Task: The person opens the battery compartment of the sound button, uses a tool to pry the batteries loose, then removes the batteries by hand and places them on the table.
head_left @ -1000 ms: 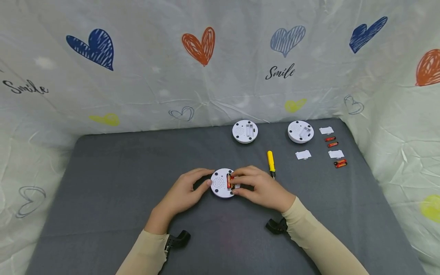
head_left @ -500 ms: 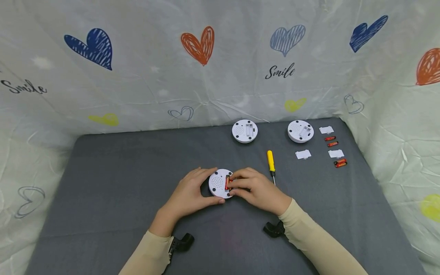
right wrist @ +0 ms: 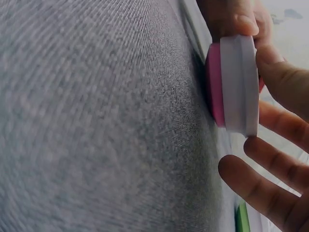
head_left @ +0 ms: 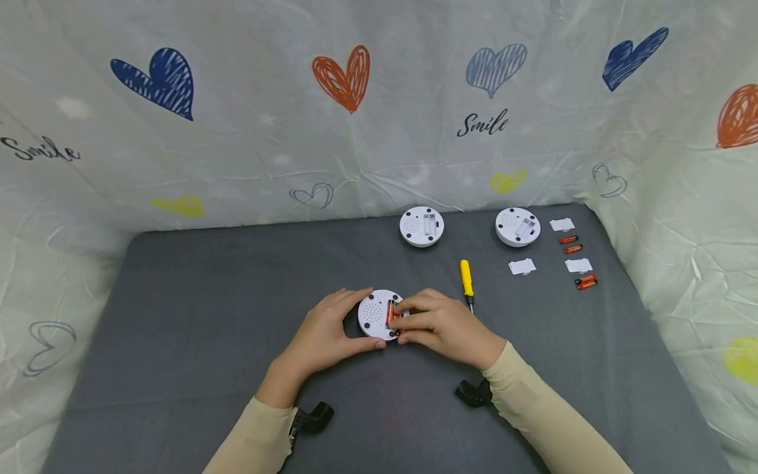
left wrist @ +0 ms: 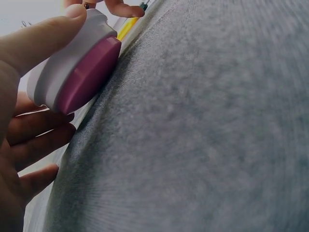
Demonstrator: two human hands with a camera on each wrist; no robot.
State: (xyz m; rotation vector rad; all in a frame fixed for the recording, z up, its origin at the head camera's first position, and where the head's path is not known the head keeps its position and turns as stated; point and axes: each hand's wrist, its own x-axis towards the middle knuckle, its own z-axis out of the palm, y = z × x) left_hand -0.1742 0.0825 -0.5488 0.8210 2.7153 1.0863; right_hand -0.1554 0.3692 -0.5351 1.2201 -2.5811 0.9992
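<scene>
A round white battery-powered device with a pink underside lies battery side up on the cloth. My left hand grips its rim, thumb along the near edge and fingers round the far left side. Two red-and-black batteries show at its battery compartment, partly covered by my right hand. The right thumb and index finger pinch one of those batteries, the thumb at its near end. How deep this battery sits in the compartment is hidden. In the right wrist view, the device stands between both hands.
Two similar white devices, one at the back and another to its right, have uncovered compartments. A yellow-handled screwdriver lies beyond my right hand. Loose batteries and white covers, one nearer the middle, lie at the right.
My left hand has moved right and taken a fuller grip, its thumb now along the near rim. The device has shifted slightly left. The right fingers stay over the batteries.
</scene>
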